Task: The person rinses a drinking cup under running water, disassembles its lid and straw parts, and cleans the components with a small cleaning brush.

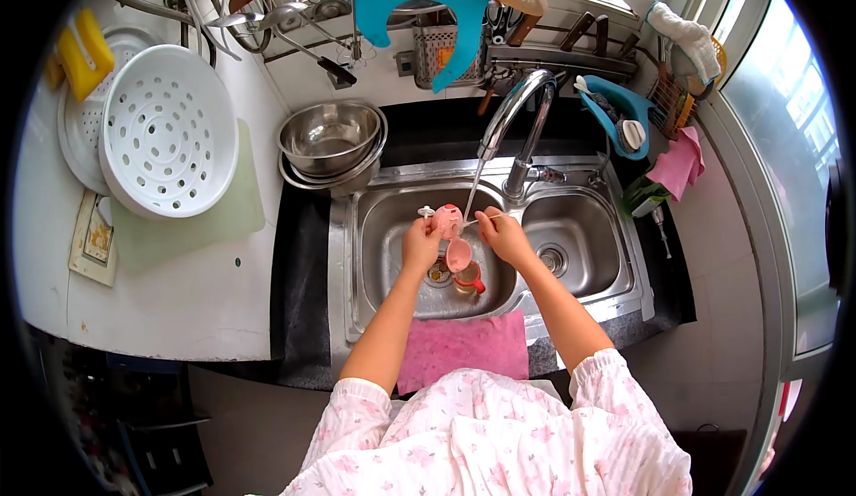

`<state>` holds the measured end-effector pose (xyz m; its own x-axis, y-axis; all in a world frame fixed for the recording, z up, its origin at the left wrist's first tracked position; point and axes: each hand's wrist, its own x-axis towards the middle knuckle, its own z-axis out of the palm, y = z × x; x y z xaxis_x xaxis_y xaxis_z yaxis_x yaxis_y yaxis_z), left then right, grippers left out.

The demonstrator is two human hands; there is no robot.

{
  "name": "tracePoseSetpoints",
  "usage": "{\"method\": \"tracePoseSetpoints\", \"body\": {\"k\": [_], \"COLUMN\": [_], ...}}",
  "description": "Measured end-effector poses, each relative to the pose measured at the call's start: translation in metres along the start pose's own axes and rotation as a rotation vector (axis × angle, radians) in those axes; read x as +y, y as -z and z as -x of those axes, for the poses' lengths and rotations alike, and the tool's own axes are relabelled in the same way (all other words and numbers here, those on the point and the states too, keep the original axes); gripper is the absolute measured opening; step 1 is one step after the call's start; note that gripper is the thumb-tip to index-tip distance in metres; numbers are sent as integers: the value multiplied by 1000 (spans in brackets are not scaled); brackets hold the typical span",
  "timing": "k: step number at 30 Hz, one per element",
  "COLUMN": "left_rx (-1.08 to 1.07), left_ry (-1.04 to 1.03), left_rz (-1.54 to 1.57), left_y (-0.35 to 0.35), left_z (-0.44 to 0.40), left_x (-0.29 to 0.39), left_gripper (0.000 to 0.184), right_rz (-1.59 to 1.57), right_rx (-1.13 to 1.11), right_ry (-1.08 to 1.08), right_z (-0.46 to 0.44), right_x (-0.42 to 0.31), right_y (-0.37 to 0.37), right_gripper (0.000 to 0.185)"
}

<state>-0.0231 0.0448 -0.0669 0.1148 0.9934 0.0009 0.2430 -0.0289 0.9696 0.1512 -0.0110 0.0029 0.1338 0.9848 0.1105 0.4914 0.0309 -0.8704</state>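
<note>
My left hand [421, 244], fingers closed, holds a pink cup lid [448, 219] over the left basin. A rounded pink flap [458, 254] hangs below it, and a small white piece [426, 212] shows at my left fingertips. My right hand [506, 235] is pinched on a thin, pale stick-like thing [482, 219] whose tip points at the lid; its exact kind is too small to make out. Water runs from the chrome faucet [517, 126] close to the lid. Below, a see-through cup [467, 276] with a red handle sits in the basin [374, 264] near the drain.
Stacked steel bowls [330, 135] stand left of the sink, beside a white colander [169, 130]. The right basin [580, 237] adjoins. A blue caddy [615, 112] with brushes and a pink cloth [679, 164] are at right. A pink towel [464, 349] lies over the front edge.
</note>
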Motion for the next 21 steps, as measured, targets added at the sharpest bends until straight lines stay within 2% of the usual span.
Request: {"method": "tracePoseSetpoints", "body": {"k": [1, 2, 4, 8, 10, 11, 15, 18, 19, 20, 21], "left_rx": [-1, 2, -24, -16, 69, 67, -14, -20, -11, -9, 5], "left_ry": [13, 12, -19, -22, -51, -51, -52, -45, -60, -60, -44], "left_rz": [-8, -8, -85, -103, -1, -1, -65, -56, -49, -48, -97], "left_y": [0, 0, 0, 2, 3, 2, -4, -9, -8, -7, -5], "left_z": [1, 2, 2, -2, -4, -4, -3, -4, -3, -4, -4], "left_x": [3, 7, 11, 6, 4, 5, 8, -2, 0, 3, 4], "left_gripper": [25, 25, 25, 25, 28, 28, 24, 24, 24, 24, 24], "right_rz": [23, 24, 17, 65, 70, 91, 200, 136, 88, 88, 95], "right_rx": [-3, -4, 31, 8, 27, 41, 103, 36, -27, -28, -11], "right_ry": [129, 131, 382, 228, -45, -13, -41, 5, -14, -13, 78], "right_z": [-1, -2, -1, -2, -6, -7, -3, -4, -4, -5, -4], "right_x": [4, 8, 10, -11, -22, -22, -16, 4, 4, 4, 4], "right_y": [-3, -5, -9, 4, 14, 14, 1, -8, -5, -2, -1], "right_gripper": [23, 23, 21, 22, 28, 38, 45, 45, 34, 34, 26]}}
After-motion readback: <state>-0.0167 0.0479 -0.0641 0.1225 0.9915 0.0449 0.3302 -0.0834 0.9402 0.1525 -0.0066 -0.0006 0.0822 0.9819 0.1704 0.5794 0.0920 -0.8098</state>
